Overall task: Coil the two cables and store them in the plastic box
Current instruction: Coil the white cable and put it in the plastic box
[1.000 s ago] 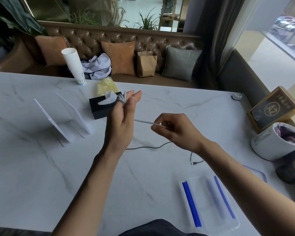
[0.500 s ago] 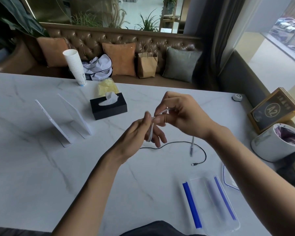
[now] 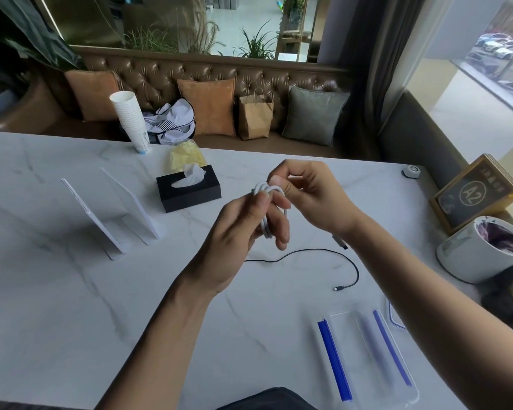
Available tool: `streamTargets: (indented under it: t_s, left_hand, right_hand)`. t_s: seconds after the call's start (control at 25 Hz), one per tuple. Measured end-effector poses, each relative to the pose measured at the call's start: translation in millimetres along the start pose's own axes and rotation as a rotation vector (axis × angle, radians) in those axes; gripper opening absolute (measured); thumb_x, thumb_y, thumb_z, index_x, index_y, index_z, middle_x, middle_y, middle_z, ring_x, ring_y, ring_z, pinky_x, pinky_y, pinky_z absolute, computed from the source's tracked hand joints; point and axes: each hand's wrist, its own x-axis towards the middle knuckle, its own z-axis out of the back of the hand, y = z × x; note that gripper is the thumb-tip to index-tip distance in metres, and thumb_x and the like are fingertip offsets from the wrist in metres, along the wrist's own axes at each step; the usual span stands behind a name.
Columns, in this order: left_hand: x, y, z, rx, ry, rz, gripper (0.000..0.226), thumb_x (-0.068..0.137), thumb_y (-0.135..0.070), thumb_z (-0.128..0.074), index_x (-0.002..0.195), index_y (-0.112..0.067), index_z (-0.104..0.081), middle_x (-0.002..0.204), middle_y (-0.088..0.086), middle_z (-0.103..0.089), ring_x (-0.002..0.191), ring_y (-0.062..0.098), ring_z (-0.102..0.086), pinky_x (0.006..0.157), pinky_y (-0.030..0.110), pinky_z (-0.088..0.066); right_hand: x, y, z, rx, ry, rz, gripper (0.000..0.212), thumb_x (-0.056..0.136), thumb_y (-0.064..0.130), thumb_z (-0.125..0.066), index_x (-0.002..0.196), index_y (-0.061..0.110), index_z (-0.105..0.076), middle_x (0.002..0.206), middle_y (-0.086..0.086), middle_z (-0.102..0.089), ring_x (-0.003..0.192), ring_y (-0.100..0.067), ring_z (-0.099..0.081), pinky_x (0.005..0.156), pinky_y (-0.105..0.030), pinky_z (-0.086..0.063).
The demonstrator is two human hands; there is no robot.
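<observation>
A white cable (image 3: 267,208) is wound in loops, held above the middle of the marble table. My left hand (image 3: 243,229) grips the loops from below, with my right hand (image 3: 308,196) pinching their top. A thin black cable (image 3: 323,253) lies loose on the table under my hands, its plug end (image 3: 338,288) pointing toward me. The clear plastic box (image 3: 367,353) with blue clips sits at the near right, open. Its lid (image 3: 394,318) peeks out beside my right forearm.
A black tissue box (image 3: 188,187) stands behind my hands. Two white sign stands (image 3: 113,214) are at the left. A stack of paper cups (image 3: 131,122) is at the far edge. A white tub (image 3: 483,250) and a framed A2 sign (image 3: 471,193) sit at the right edge.
My hands rose and came together. The white cable, strung out between them a second ago, is now gathered into loops. The black cable has stayed on the table.
</observation>
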Motion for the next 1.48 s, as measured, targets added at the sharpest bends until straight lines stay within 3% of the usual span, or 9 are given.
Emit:
streamTargets:
  t_s: [0.28,0.44,0.52,0.76,1.04,1.16,1.24,1.36,1.48]
  left_hand:
    - [7,3,-2,-0.170,-0.099,-0.072,0.042,0.102,-0.031,-0.028,0.105,-0.013,-0.066,0.096,0.003,-0.076,0.076,0.016,-0.066,0.078,0.026,-0.051]
    - [13,3,0,-0.167,-0.213,-0.131,0.043,0.107,-0.025,-0.020,0.119,-0.010,-0.058,0.114,-0.002,-0.074,0.098,0.015,-0.069,0.084,0.024,-0.050]
    - [16,5,4,-0.117,-0.281,-0.149,0.041,0.107,-0.025,-0.021,0.123,-0.009,-0.056,0.118,-0.004,-0.072,0.110,0.015,-0.067,0.088,0.024,-0.050]
    - [17,18,19,0.274,-0.355,-0.145,0.031,0.106,-0.026,-0.032,0.125,-0.018,-0.055,0.129,-0.002,-0.065,0.122,0.010,-0.060,0.108,0.035,-0.044]
    - [12,19,19,0.422,-0.272,0.082,0.029,0.104,-0.033,-0.035,0.111,-0.023,-0.062,0.089,-0.023,-0.073,0.088,-0.011,-0.064,0.081,0.009,-0.045]
    - [11,20,19,0.324,-0.181,0.217,0.041,0.098,-0.052,-0.035,0.094,-0.029,-0.069,0.085,-0.014,-0.075,0.089,0.004,-0.068,0.087,0.023,-0.047]
    - [10,20,21,0.227,-0.076,0.251,0.059,0.095,-0.062,-0.033,0.098,-0.015,-0.070,0.083,0.004,-0.074,0.087,0.023,-0.068,0.093,0.040,-0.048]
    - [10,16,17,0.049,0.025,0.227,0.063,0.096,-0.058,-0.027,0.110,-0.010,-0.066,0.062,0.010,-0.061,0.063,0.019,-0.057,0.071,0.034,-0.045]
    - [9,10,10,-0.107,0.116,0.211,0.053,0.098,-0.050,-0.025,0.128,-0.023,-0.060,0.054,0.009,-0.048,0.055,0.016,-0.046,0.057,0.024,-0.041]
  right_hand:
    - [-14,-17,-16,-0.091,0.039,-0.131,0.022,0.089,-0.010,-0.043,0.085,0.000,-0.063,0.070,0.003,-0.066,0.064,-0.007,-0.060,0.060,-0.023,-0.050]
    - [-24,-6,-24,-0.083,0.080,-0.213,0.026,0.103,0.006,-0.045,0.083,0.013,-0.061,0.060,0.016,-0.056,0.051,-0.001,-0.051,0.057,-0.009,-0.036]
    - [-27,-2,-27,-0.137,0.120,-0.208,0.026,0.105,0.014,-0.046,0.088,0.026,-0.062,0.060,0.015,-0.056,0.052,0.000,-0.053,0.058,-0.009,-0.036]
    - [-38,3,-26,-0.272,0.193,-0.194,0.025,0.101,0.019,-0.056,0.123,0.012,-0.066,0.075,0.009,-0.068,0.070,-0.007,-0.065,0.066,-0.007,-0.043]
    - [-32,19,-8,-0.191,0.223,-0.086,0.014,0.096,0.009,-0.064,0.107,0.005,-0.070,0.089,-0.006,-0.076,0.070,-0.012,-0.071,0.072,-0.026,-0.059]
    - [-28,23,-5,-0.220,0.180,0.013,0.010,0.093,0.018,-0.069,0.092,0.011,-0.075,0.080,0.001,-0.074,0.072,-0.013,-0.064,0.069,-0.030,-0.054]
    - [-26,21,-4,-0.188,0.123,0.067,0.010,0.090,0.021,-0.072,0.086,0.013,-0.077,0.080,0.002,-0.067,0.082,-0.014,-0.058,0.073,-0.030,-0.049]
    - [-23,12,-5,-0.012,0.067,0.040,0.011,0.089,0.014,-0.071,0.092,0.004,-0.075,0.102,-0.013,-0.064,0.102,-0.027,-0.063,0.090,-0.034,-0.051]
    - [-26,14,-6,0.314,0.175,-0.020,0.013,0.095,-0.003,-0.058,0.096,-0.015,-0.062,0.082,-0.031,-0.070,0.078,-0.046,-0.071,0.081,-0.038,-0.056]
